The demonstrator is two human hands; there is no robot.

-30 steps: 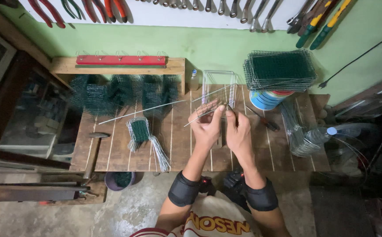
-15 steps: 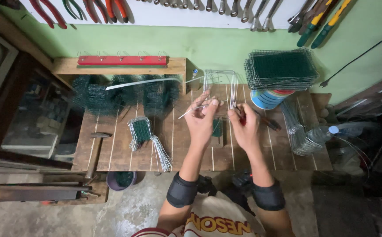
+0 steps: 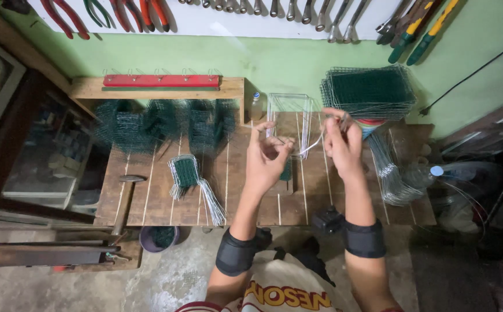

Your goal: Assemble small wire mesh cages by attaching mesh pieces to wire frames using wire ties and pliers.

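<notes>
Above our slatted wooden bench (image 3: 165,199), left hand (image 3: 266,160) and right hand (image 3: 341,141) pinch a thin wire (image 3: 311,147), holding it taut for bending.

Workshop: wall-hung pliers (image 3: 66,17), workbench (image 3: 165,196)

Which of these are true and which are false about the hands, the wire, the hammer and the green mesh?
1. Both hands, the left hand and the right hand, hold a bent wire. True.
2. The hammer lies to the right of the hands. False: it lies at the left end of the wooden table.
3. A stack of green mesh panels sits at the back right. True.
4. The pliers lie on the table. False: the pliers hang on the wall.
</notes>
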